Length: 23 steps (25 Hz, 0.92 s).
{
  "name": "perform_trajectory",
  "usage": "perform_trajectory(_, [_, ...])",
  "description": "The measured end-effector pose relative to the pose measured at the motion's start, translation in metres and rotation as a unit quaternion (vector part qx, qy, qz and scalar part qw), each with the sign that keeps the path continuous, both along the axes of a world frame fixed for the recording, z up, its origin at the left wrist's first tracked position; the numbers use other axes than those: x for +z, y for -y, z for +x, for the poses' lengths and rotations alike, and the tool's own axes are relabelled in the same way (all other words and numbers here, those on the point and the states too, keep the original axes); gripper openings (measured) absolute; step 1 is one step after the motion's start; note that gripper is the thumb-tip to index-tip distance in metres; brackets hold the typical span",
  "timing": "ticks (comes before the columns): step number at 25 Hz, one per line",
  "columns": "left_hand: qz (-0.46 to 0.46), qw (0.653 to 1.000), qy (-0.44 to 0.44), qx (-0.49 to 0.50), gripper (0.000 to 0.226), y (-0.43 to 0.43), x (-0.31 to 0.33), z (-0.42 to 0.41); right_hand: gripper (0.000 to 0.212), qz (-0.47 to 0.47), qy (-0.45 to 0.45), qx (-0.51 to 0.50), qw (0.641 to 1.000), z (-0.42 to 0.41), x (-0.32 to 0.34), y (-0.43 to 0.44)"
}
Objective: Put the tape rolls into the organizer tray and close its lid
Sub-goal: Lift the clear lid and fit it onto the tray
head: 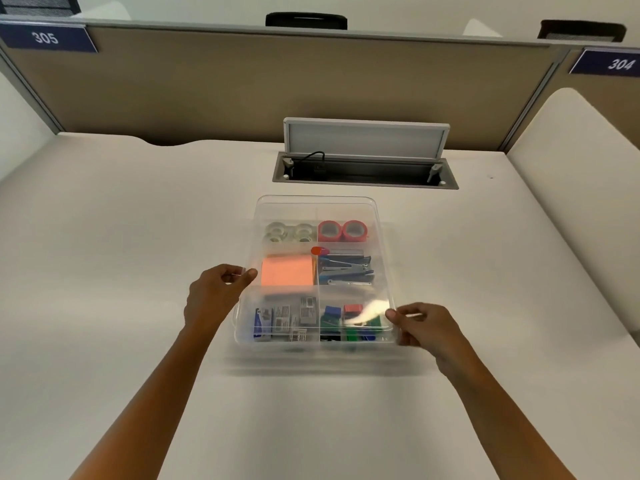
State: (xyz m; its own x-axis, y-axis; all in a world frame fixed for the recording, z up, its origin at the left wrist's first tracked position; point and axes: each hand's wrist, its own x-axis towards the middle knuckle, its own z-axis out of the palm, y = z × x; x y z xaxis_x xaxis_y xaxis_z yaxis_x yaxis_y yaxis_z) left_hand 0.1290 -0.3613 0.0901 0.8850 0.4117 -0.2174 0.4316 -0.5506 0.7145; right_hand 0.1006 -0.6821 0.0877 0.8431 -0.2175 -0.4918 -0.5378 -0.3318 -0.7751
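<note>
While both hands hold the clear plastic lid [313, 268] over the clear organizer tray [242, 336] in the middle of the white desk [121, 237], the tapes are already inside. Two clear tape rolls [290, 232] sit at 11 o'clock in the tray, two red tape rolls [341, 231] at 1 o'clock. The left hand [216, 292] pinches the lid's 9 o'clock edge; the right hand [420, 323] pinches its 4 o'clock corner. I think only pressing the lid shut is left.
</note>
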Motion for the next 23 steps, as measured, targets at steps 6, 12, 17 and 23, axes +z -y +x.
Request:
perform_trajectory(6, [-0.119,0.990,-0.080,0.013,0.039,-0.001,-0.003,-0.037,0.026,0.149,-0.055,-0.046,0.986,-0.016,0.007,0.009])
perform_trajectory(12, [-0.230,0.964,-0.125,0.036,0.032,0.000,0.001,-0.059,0.018,0.229,-0.087,-0.072,0.967,-0.017,0.012,0.009])
perform_trajectory(17, [-0.274,0.954,-0.114,0.053,0.026,-0.001,0.006,-0.064,0.014,0.205,-0.083,-0.067,0.973,-0.022,0.006,0.003])
perform_trajectory(23, [-0.280,0.948,-0.141,0.055,0.019,0.000,0.006,-0.064,0.009,0.161,-0.082,-0.049,0.982,-0.016,0.005,-0.006])
